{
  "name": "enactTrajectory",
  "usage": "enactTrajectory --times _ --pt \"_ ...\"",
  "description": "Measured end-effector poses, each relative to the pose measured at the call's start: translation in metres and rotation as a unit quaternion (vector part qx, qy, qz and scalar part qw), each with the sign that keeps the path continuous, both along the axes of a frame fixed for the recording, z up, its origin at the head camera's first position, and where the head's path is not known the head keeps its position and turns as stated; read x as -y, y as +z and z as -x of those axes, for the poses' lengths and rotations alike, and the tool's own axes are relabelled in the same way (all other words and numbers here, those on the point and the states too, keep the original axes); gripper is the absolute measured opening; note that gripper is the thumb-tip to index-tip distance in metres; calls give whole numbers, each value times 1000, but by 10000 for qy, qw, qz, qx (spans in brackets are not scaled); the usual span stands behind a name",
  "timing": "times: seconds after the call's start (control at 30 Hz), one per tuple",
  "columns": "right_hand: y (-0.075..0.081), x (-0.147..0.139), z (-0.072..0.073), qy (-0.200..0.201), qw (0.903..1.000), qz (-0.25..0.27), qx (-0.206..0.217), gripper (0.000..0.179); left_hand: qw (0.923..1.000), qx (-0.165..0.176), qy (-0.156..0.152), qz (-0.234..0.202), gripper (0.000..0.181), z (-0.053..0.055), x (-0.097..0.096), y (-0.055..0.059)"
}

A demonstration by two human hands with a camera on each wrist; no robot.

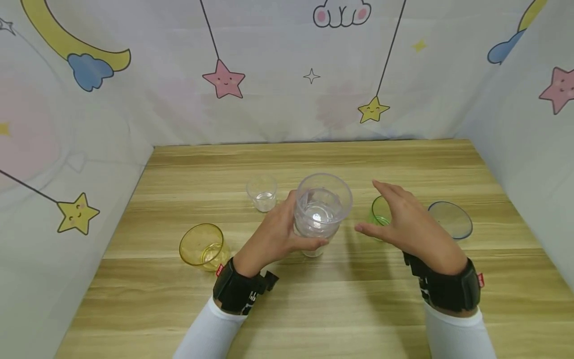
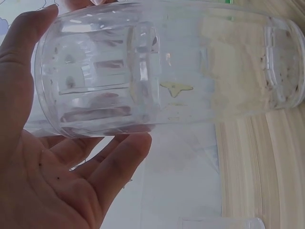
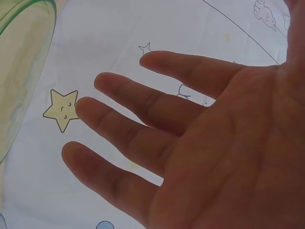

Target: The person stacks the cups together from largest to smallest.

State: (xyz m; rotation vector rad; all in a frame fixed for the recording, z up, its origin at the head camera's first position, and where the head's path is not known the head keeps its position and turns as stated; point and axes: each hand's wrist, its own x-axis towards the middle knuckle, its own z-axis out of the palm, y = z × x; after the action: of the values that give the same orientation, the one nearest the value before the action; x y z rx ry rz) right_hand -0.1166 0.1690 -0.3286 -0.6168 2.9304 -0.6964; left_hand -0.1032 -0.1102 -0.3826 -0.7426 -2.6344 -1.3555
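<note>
With thumb and fingers around its side, my left hand (image 1: 278,232) holds a large clear cup (image 1: 325,199) upright near the middle of the table. In the left wrist view this cup (image 2: 95,76) sits stacked with another clear cup (image 2: 238,67), whose base is at the lower end. My right hand (image 1: 414,224) hovers to the right with its fingers straight and spread, holding nothing. A green cup (image 1: 380,212) stands partly hidden behind that hand. Beyond its wrist side is a blue-rimmed clear cup (image 1: 454,219).
A yellow cup (image 1: 202,247) stands left of my left forearm. Behind the left hand is a small clear cup (image 1: 262,192). The wood-grain table (image 1: 314,319) is bordered at the back and sides by a white cloth (image 1: 278,114) printed with stars and moons.
</note>
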Motion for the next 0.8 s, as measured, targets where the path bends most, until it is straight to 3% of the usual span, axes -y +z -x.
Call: enactTrajectory --times 0.8 --pt "-7 -6 11 -293 9978 -477 362 109 9999 117 49 6 92 0 0 0"
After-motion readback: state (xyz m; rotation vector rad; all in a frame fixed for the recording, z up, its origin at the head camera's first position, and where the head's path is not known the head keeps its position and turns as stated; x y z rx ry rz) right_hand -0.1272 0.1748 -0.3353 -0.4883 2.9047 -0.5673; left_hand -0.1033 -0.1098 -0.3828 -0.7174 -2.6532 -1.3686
